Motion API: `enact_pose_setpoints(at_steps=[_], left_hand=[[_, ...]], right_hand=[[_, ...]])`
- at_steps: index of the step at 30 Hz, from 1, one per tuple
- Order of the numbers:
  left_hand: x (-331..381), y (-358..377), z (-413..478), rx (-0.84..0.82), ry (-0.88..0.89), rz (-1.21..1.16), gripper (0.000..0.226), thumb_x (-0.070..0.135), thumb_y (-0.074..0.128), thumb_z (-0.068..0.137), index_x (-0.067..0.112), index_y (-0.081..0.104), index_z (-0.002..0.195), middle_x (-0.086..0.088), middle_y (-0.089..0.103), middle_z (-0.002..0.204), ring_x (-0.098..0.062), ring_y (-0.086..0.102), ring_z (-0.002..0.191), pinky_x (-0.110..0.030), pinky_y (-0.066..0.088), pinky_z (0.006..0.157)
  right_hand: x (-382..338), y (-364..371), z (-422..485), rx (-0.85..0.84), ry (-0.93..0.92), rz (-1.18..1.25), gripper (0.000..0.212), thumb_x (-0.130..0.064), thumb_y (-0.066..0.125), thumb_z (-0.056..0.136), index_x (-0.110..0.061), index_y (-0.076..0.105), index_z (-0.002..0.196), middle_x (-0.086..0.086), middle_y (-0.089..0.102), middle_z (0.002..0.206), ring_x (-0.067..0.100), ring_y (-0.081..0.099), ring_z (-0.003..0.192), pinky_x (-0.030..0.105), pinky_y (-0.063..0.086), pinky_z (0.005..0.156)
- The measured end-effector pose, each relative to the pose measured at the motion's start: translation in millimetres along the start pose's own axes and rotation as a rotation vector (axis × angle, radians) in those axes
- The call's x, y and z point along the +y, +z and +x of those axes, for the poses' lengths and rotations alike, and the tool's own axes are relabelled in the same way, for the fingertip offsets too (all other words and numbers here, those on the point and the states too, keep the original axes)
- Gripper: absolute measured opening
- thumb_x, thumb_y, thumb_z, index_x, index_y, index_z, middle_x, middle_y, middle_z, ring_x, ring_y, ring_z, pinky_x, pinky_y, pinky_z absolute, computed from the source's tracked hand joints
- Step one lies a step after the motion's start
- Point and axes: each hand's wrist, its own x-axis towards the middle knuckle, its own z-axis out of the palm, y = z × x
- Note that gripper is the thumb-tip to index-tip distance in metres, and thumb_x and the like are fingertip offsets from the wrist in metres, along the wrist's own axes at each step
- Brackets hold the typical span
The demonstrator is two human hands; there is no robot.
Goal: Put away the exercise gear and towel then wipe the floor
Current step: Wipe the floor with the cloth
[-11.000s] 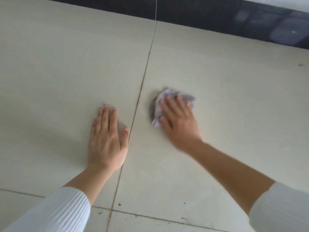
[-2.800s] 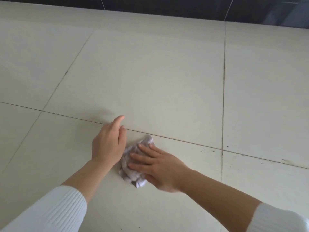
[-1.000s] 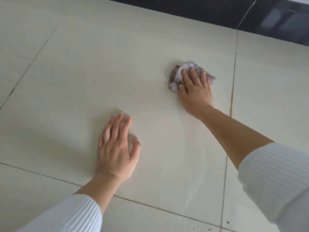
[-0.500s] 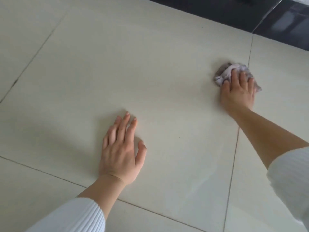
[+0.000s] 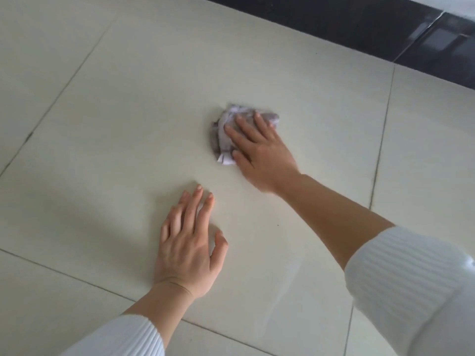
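**Two hands on a tiled floor, one pressing a cloth**

The right hand (image 5: 259, 150) presses a crumpled grey-white cloth (image 5: 226, 132) onto the pale floor (image 5: 123, 111), its fingers extended flat over it. The left hand (image 5: 187, 245) rests palm-down nearer the person, fingers spread and holding nothing. A dark skirting (image 5: 334, 24) borders the far edge.

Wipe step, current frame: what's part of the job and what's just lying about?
In the job:
- crumpled rag
- right hand, pressing the rag with straight fingers
- left hand, flat on the tile
- tiled floor

Just there:
- dark wall strip, top right
- white sleeves

No exercise gear in view.
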Motion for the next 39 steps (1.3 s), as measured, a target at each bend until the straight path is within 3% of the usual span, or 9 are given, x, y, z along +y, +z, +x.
enact_pose_setpoints(at_steps=[2,4,10,13,21,26,28,33,39], left_hand=[[-1,0,0,-0.011,0.001,0.008,0.068,0.039,0.038,0.081,0.014,0.040,0.144,-0.004,0.031,0.155,-0.027,0.029,0.141,-0.041,0.026,0.110],[-1,0,0,-0.015,0.001,0.010,0.069,0.040,0.037,0.081,0.014,0.039,0.144,-0.005,0.030,0.155,-0.028,0.029,0.141,-0.042,0.025,0.110],[0,2,0,0.004,-0.009,0.009,0.066,0.039,0.036,0.082,0.015,0.038,0.143,-0.006,0.031,0.155,-0.029,0.029,0.140,-0.042,0.025,0.107],[0,2,0,0.011,-0.010,0.005,0.066,0.039,0.035,0.082,0.014,0.038,0.143,-0.006,0.030,0.155,-0.029,0.027,0.141,-0.043,0.025,0.108],[1,-1,-1,-0.019,0.020,-0.040,0.068,0.041,0.031,0.083,0.012,0.036,0.144,-0.008,0.029,0.155,-0.031,0.024,0.141,-0.046,0.020,0.112],[3,-1,1,-0.033,0.030,-0.050,0.069,0.041,0.035,0.081,0.011,0.036,0.143,-0.010,0.031,0.154,-0.034,0.025,0.140,-0.048,0.024,0.109],[2,0,0,-0.027,0.021,-0.059,0.068,0.041,0.036,0.081,0.011,0.037,0.142,-0.010,0.031,0.154,-0.034,0.026,0.140,-0.048,0.025,0.108],[-2,6,1,0.020,0.020,-0.044,0.067,0.042,0.033,0.083,0.013,0.037,0.142,-0.008,0.032,0.154,-0.032,0.026,0.140,-0.046,0.024,0.108],[-4,11,0,0.025,0.057,-0.052,0.069,0.046,0.033,0.086,0.011,0.034,0.145,-0.008,0.029,0.156,-0.031,0.023,0.142,-0.046,0.021,0.112]], right_hand=[[0,-2,-24,-0.104,-0.180,-0.058,0.060,-0.049,0.014,0.096,-0.033,0.019,0.153,-0.005,0.012,0.162,0.025,-0.003,0.150,0.040,-0.002,0.122],[26,-6,-44,-0.123,-0.151,-0.089,0.060,-0.052,0.008,0.095,-0.037,0.013,0.153,-0.010,0.006,0.162,0.019,-0.005,0.150,0.038,0.000,0.122],[101,-13,-121,0.078,0.796,0.118,0.056,-0.047,0.017,0.102,-0.035,0.000,0.154,-0.009,-0.007,0.163,0.018,-0.011,0.149,0.039,-0.001,0.122],[77,-5,-146,0.147,1.028,0.224,0.056,-0.043,0.019,0.103,-0.031,0.001,0.155,-0.004,-0.005,0.163,0.024,-0.011,0.149,0.038,-0.004,0.121],[-77,30,-217,-0.017,0.685,0.243,0.052,-0.041,0.021,0.104,-0.043,0.000,0.151,-0.014,-0.018,0.158,0.017,-0.027,0.144,0.033,-0.010,0.120],[-145,54,-260,-0.157,0.402,0.093,0.053,-0.039,0.033,0.097,-0.035,0.029,0.149,-0.003,0.025,0.159,0.030,0.020,0.147,0.043,0.027,0.117],[-133,60,-266,-0.165,0.333,0.069,0.052,-0.044,0.033,0.098,-0.036,0.029,0.150,-0.005,0.024,0.160,0.026,0.018,0.147,0.038,0.020,0.119],[-52,45,-222,0.030,0.603,0.184,0.058,-0.052,0.020,0.100,-0.037,0.006,0.154,-0.010,-0.008,0.162,0.017,-0.014,0.148,0.035,-0.003,0.122],[8,13,-143,-0.026,0.792,0.163,0.057,-0.048,0.019,0.102,-0.036,-0.001,0.154,-0.004,-0.013,0.162,0.028,-0.016,0.148,0.042,-0.006,0.118]])
